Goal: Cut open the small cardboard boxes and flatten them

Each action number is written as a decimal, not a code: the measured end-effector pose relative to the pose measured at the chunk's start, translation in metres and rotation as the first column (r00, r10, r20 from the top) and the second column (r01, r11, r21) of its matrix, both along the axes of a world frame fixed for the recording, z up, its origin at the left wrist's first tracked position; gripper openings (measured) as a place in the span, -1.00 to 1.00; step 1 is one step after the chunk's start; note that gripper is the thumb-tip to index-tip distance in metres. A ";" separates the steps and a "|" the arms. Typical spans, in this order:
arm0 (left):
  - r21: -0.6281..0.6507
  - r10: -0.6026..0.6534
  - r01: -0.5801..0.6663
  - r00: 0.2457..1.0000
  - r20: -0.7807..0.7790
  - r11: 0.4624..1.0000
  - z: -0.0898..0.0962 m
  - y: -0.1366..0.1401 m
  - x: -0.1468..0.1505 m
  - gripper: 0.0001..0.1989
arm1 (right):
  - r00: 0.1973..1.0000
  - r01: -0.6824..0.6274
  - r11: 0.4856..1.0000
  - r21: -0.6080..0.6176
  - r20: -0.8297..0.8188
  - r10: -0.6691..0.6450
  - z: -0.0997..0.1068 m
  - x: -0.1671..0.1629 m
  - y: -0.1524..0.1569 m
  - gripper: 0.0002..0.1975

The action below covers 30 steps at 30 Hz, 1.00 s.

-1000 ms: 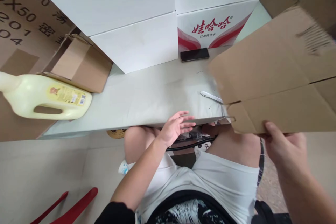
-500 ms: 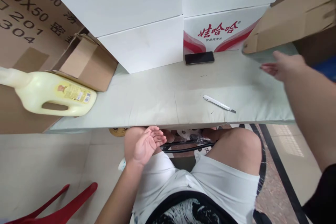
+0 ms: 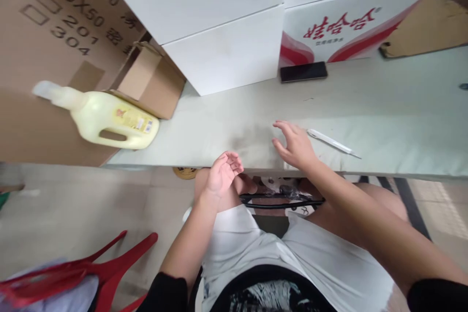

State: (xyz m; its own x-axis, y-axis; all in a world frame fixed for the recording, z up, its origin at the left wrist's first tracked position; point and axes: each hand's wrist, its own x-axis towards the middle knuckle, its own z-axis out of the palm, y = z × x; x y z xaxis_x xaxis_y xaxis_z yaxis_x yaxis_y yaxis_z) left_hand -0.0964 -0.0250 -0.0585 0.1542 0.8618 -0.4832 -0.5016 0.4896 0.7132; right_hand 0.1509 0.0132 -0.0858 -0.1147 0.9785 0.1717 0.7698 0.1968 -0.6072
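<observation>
My left hand is held palm up above my thigh, just off the table's front edge, its fingers loosely curled and apart with nothing in them. Over the tabletop, my right hand is open, thumb and fingers spread and pointing left, and it holds nothing. Close to the right of it lies a white craft knife with its blade pointing right. Farther back, a black phone rests flat against a white carton with red lettering.
Large white boxes stand along the back. On the left are a pale yellow bottle, a small open cardboard box and a big printed carton. Brown cardboard sits at the far right. A red chair stands on the floor.
My right hand has come back from the cardboard at the far right to the middle of the table, left of the knife. The camera view has shifted. My left hand keeps its pose.
</observation>
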 end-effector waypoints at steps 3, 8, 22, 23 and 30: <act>0.105 0.062 -0.049 0.990 -0.124 0.993 0.008 0.009 -0.020 -0.71 | 0.981 -0.083 0.997 -0.006 0.177 0.082 -0.012 -0.044 0.006 -0.49; 0.348 0.172 0.104 0.717 -0.675 0.932 0.028 0.037 -0.080 -0.69 | 0.937 -0.104 0.993 -0.053 0.329 0.116 -0.028 -0.064 0.002 -0.49; 0.045 0.151 0.235 -0.455 -0.878 0.971 0.119 0.199 -0.177 -0.43 | 0.932 -0.091 0.996 -0.020 0.350 0.092 -0.030 -0.063 0.001 -0.50; 0.049 0.152 0.233 -0.449 -0.880 0.971 0.120 0.201 -0.175 -0.50 | 0.934 -0.090 0.996 -0.018 0.346 0.091 -0.030 -0.063 0.001 -0.49; 0.014 0.203 0.380 -0.463 -0.863 0.925 0.128 0.183 -0.148 -0.65 | 0.932 -0.086 0.996 -0.033 0.349 0.092 -0.028 -0.063 0.002 -0.49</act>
State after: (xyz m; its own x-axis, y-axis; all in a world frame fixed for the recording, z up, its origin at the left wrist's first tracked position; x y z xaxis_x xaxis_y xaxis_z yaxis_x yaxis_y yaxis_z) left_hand -0.2443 0.1576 0.0696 -0.1310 0.9837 0.1234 0.9894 0.1217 0.0797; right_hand 0.0883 0.0153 -0.1138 -0.2509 0.9640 0.0885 0.9141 0.2660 -0.3061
